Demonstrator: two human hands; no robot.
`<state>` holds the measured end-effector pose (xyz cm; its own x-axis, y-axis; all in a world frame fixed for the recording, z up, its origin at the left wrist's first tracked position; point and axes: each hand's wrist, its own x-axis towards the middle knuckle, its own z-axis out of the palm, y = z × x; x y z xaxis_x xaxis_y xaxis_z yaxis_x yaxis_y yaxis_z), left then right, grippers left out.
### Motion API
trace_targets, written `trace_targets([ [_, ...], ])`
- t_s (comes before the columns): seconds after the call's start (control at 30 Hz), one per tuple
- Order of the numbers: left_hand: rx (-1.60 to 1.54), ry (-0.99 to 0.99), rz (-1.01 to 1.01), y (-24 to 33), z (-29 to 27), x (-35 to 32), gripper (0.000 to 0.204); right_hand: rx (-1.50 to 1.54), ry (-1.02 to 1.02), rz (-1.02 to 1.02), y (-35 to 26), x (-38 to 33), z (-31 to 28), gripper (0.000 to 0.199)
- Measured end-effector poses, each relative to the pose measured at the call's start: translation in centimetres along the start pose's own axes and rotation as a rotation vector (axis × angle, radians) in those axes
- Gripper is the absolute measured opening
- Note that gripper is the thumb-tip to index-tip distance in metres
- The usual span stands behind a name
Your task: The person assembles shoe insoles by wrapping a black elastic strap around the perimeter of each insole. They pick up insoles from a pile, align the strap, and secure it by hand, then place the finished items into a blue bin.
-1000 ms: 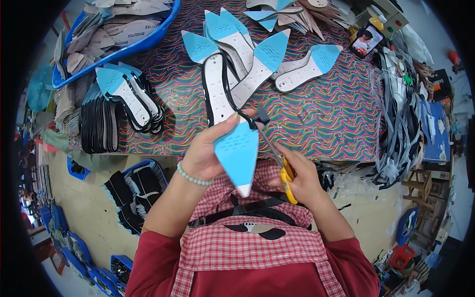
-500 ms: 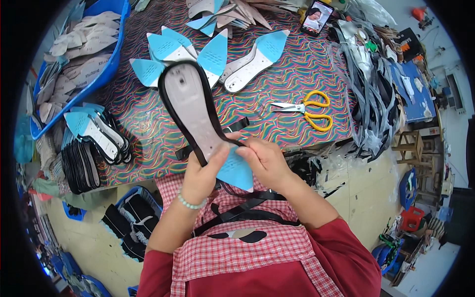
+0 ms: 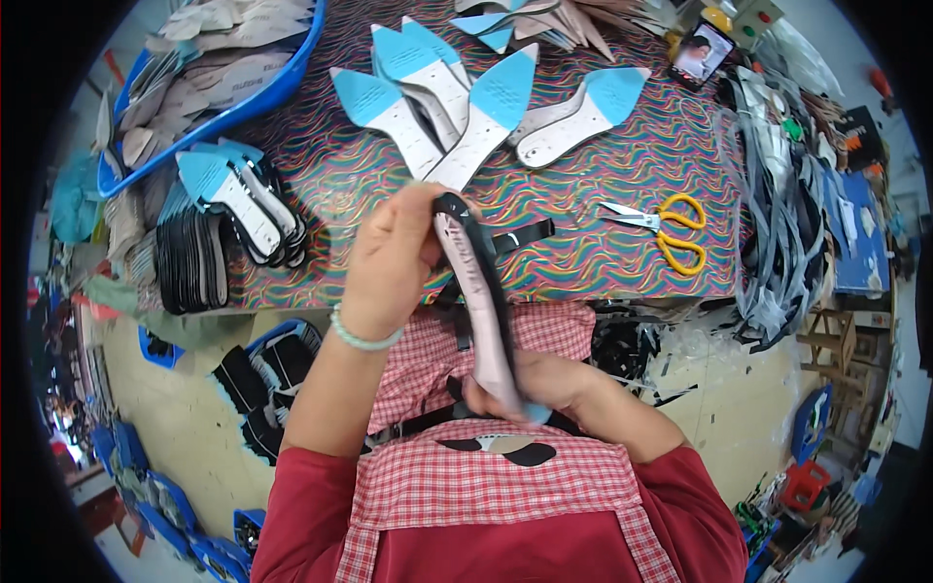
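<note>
A shoe insole with black edging stands on its side between my hands, showing its pale face nearly edge-on. My left hand, with a beaded bracelet at the wrist, grips its heel end at the top. Lower down, my right hand is closed on the toe end, where a bit of blue shows, blurred. A black strip lies on the table just behind the insole. Beyond it are several blue-toed insoles, fanned out on the table.
Yellow-handled scissors lie at the right of the patterned table. A blue bin of insole pieces stands far left, near stacked black-edged insoles. Grey and black strips hang at the right edge, below a phone.
The insole has turned from face-up to almost edge-on. My left hand has gone up from its middle to the heel; my right hand has moved down to the toe. The view has shifted.
</note>
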<state>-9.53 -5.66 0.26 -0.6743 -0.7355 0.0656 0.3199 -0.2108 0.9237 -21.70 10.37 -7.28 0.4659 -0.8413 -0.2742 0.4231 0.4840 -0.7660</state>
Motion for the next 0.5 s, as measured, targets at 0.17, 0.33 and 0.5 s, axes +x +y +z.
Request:
trace_targets([
  [0.17, 0.793, 0.336, 0.403, -0.4, 1.4, 0.1, 0.026, -0.563, 0.528, -0.489, -10.2, 1.9, -0.1, 0.032],
  [0.33, 0.837, 0.473, 0.435, 1.4, 0.0, 0.9, 0.024, -0.658, 0.653, -0.693, -4.6, 4.3, 2.7, 0.027],
  [0.5, 0.649, 0.18, 0.288, 0.3, -3.7, -1.1, 0.03, -0.774, 0.695, -0.548, -5.5, 2.5, 2.0, 0.027],
])
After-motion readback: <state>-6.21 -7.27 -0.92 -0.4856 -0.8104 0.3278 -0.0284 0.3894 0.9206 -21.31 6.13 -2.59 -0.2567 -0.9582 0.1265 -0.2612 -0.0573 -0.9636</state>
